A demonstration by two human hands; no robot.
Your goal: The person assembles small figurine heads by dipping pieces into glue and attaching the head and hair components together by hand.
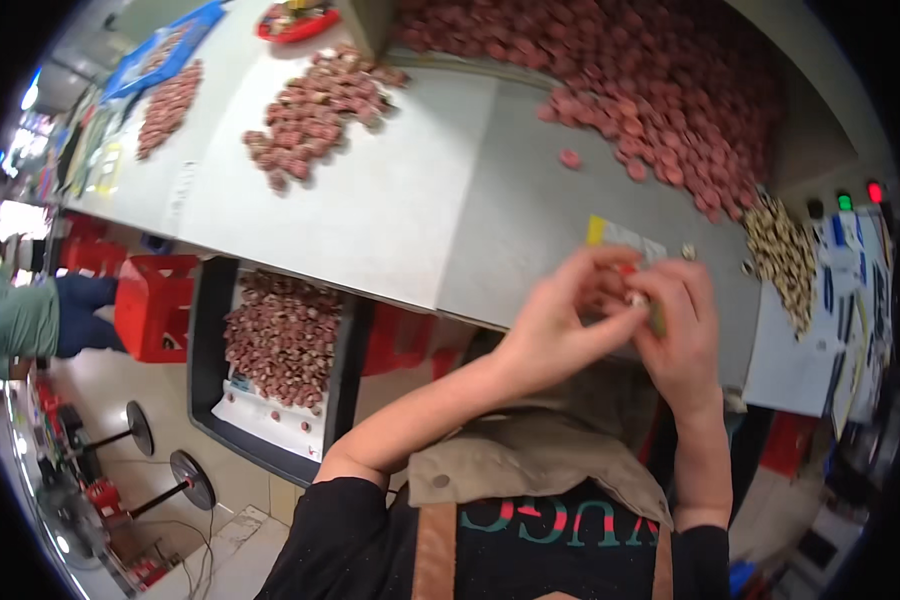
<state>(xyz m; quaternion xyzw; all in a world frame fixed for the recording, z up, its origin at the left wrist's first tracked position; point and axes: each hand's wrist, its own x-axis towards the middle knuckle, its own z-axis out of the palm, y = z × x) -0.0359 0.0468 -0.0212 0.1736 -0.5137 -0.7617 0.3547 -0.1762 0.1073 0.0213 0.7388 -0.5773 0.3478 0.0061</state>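
Over the grey tabletop, my left hand (570,320) and my right hand (678,325) meet with their fingers curled and pinched together. A small pale bit (636,298) shows between the fingertips, with a spot of red just beyond it. What each hand holds is mostly hidden and too small to name. Past my hands spreads a large heap of small round red pieces (660,120), and one loose red piece (570,158) lies apart from it. To the right of my right hand is a pile of small gold-and-black pieces (785,255).
A pile of red-and-gold pieces (320,110) lies on the white table (370,210), near a red dish (297,25). Below the table edge at left, a black bin (202,350) contains similar pieces. A red stool (150,310) and a person (30,310) are farther left.
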